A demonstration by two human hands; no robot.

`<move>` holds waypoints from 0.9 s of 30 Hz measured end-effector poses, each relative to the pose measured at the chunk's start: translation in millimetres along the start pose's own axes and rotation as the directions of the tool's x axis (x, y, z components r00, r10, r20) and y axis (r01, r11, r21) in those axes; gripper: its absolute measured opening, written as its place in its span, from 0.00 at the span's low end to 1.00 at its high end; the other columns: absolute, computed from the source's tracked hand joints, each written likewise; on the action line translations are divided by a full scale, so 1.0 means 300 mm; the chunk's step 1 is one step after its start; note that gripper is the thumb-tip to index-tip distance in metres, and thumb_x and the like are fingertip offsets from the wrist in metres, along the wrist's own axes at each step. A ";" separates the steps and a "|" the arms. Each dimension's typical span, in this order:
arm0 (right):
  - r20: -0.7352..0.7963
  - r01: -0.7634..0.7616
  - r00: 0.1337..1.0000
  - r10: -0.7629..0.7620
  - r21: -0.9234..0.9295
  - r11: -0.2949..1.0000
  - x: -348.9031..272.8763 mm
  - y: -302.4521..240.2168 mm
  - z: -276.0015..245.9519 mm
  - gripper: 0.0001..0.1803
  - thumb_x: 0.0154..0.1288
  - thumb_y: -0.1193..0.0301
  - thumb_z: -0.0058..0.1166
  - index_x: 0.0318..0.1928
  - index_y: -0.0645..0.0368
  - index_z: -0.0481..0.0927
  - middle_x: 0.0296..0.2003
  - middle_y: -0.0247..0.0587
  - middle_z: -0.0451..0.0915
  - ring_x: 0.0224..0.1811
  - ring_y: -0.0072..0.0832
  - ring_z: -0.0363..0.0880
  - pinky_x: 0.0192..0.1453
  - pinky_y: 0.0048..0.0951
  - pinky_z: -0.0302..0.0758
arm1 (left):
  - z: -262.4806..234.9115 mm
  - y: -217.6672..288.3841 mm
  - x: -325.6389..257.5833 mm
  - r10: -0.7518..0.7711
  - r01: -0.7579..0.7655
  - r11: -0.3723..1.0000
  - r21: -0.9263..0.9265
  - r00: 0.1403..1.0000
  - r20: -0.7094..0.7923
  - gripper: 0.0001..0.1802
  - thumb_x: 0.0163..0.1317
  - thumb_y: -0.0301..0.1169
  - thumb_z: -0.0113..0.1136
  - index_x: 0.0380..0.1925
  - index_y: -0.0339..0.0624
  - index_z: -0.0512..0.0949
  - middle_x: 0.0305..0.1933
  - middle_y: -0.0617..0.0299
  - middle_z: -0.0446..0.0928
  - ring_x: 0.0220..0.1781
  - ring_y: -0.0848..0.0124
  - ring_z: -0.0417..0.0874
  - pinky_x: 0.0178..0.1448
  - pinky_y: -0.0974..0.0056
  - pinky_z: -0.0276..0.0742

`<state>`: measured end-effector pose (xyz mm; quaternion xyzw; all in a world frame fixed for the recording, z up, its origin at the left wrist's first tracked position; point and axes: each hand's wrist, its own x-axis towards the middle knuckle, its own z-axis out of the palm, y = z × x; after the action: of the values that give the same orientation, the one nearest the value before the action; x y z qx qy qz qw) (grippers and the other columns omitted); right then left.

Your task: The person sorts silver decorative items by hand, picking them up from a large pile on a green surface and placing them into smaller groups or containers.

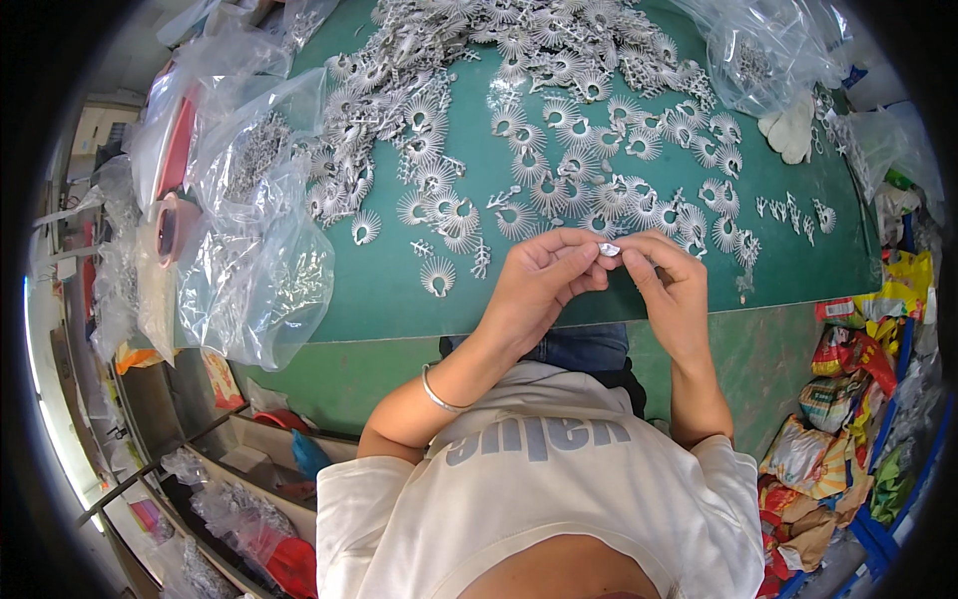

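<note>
Left of the fingers bulge glossy, clear plastic bags (pixel 269 290). Beyond them, spiky, notched grey fans (pixel 437 267) lie scattered, heaped thickly farther off. The left hand (pixel 554 272) pinches a small, shiny, silvery piece (pixel 609 250); the right hand (pixel 671 285) has fingertips at its right end, grip unclear. Branching sprigs (pixel 794 212) lie farther right. Underneath is a smooth green table (pixel 399 309); crumpled, colourful packets (pixel 823 449) crowd the room to the fingers' right.

Silvery piece (pixel 610 251): partly covered by fingertips (pixel 589 252), too small to be identified.
Fan-shaped piece heap (pixel 569 40): cut off by upper edge.
</note>
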<state>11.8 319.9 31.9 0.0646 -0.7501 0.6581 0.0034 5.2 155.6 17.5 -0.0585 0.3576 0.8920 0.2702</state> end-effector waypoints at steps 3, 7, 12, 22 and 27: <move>-0.010 0.006 1.000 -0.007 -0.082 0.997 0.015 0.002 -0.007 0.06 0.60 0.78 0.52 0.36 0.67 0.80 0.30 0.41 0.79 0.33 0.26 0.76 0.39 0.23 0.70 | -0.016 -0.006 0.003 -0.037 0.040 0.990 -0.136 0.999 0.025 0.09 0.63 0.27 0.51 0.41 0.34 0.74 0.40 0.57 0.78 0.38 0.74 0.78 0.46 0.68 0.76; -0.120 0.044 0.988 -0.097 -0.385 0.922 0.115 0.046 -0.040 0.07 0.56 0.78 0.55 0.36 0.65 0.80 0.29 0.41 0.78 0.32 0.28 0.74 0.37 0.26 0.70 | -0.014 -0.003 0.008 -0.083 0.076 0.953 -0.294 0.996 -0.012 0.09 0.62 0.25 0.48 0.42 0.34 0.72 0.43 0.55 0.76 0.42 0.69 0.78 0.49 0.66 0.76; 0.043 0.271 0.937 -0.346 -0.714 0.646 0.245 0.113 -0.011 0.10 0.50 0.75 0.59 0.36 0.61 0.79 0.32 0.40 0.75 0.38 0.36 0.70 0.43 0.33 0.66 | -0.053 -0.029 0.008 -0.113 0.088 0.976 -0.201 0.987 -0.118 0.11 0.61 0.22 0.48 0.44 0.33 0.71 0.44 0.53 0.75 0.46 0.68 0.77 0.51 0.66 0.75; 0.190 0.309 0.948 -0.254 -0.734 0.605 0.244 0.123 -0.013 0.06 0.50 0.77 0.58 0.31 0.60 0.77 0.32 0.39 0.73 0.40 0.36 0.70 0.44 0.34 0.63 | -0.048 -0.020 0.002 -0.126 0.104 0.981 -0.161 0.983 -0.135 0.18 0.60 0.20 0.50 0.51 0.30 0.68 0.48 0.52 0.75 0.49 0.67 0.76 0.55 0.65 0.72; 0.169 0.309 0.949 -0.266 -0.668 0.677 0.255 0.111 -0.024 0.06 0.50 0.79 0.57 0.31 0.61 0.76 0.30 0.39 0.73 0.37 0.37 0.70 0.44 0.33 0.64 | -0.042 -0.014 0.002 -0.116 0.093 0.984 -0.153 0.982 -0.150 0.17 0.62 0.24 0.48 0.52 0.30 0.68 0.48 0.52 0.74 0.49 0.67 0.76 0.56 0.65 0.72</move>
<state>-68.0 324.2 6.8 0.1947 -0.9200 0.3222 0.1087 5.9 150.0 5.3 -0.1675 0.3082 0.8929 0.2824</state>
